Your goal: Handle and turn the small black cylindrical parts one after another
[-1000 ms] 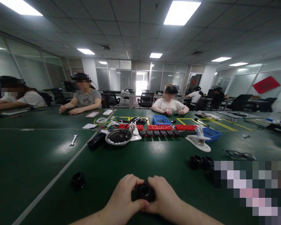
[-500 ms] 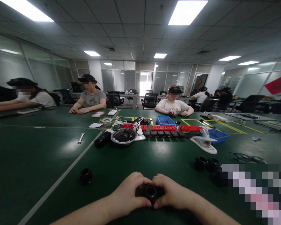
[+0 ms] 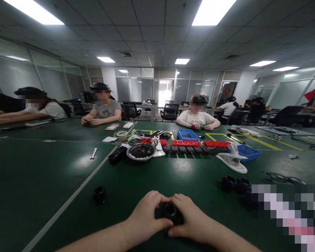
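Glossy dark-green tabletop (image 3: pixel 136 178) is stretching beyond L hand (image 3: pixel 144 211) and R hand (image 3: pixel 190 217), which are gripping a round, hollow, black plastic-looking part (image 3: pixel 170 216) between them, prob. steadying it from two sides, w/ a shiny black ring (image 3: pixel 99 198) sitting left, maybe for easy reach.

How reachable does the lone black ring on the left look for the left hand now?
Probably yes: nothing seems to stand between the left hand and the black ring, but that hand and the right hand hold a black part.
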Demonstrator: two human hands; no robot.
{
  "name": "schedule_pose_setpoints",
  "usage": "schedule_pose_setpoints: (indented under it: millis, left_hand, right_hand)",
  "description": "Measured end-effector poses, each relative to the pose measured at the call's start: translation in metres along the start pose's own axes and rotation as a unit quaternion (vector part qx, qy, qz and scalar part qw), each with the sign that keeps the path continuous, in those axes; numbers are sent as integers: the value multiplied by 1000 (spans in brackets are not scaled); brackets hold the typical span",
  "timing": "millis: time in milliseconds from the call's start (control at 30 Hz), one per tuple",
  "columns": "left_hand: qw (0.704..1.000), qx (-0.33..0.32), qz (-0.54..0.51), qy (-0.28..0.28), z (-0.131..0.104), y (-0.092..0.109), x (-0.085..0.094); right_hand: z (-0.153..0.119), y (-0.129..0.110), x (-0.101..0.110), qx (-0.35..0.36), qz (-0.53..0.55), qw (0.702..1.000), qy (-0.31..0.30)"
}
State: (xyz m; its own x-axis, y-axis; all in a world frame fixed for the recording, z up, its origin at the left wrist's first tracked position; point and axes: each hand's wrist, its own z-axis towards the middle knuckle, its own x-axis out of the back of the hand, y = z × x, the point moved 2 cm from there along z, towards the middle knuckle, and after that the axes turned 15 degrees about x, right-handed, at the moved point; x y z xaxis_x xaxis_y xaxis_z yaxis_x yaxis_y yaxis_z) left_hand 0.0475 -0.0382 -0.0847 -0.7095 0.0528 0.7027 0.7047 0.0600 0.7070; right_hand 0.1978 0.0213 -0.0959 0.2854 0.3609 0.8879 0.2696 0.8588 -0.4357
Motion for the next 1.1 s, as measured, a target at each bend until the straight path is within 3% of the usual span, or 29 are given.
schedule_pose_setpoints:
  millis: [133,300,600,700,867,967,1100]
  left_hand:
    - [997,-53,10,-52,1,-1,5]
    - [995,-66,6,-71,2,-2,4]
    - [998,53,-21,35,-2,-3,-10]
    - [999,30,-28,26,-2,-3,-7]
    - [998,-24,-26,-54,2,-4,1]
    - [997,-34,-23,-66,3,-4,2]
    - [999,-2,-34,-39,0,-3,-3]
  right_hand:
    - [-2,8,11,38,82,995,-48]
    - [-2,14,5,7,68,997,-23]
    - [2,-1,-16,-75,-103,991,50]
    - [2,-3,-9,-34,-51,996,59]
    - [0,9,8,38,111,993,-33]
    - [-1,16,10,15,136,990,-27]
    - [0,15,-2,-53,60,997,10]
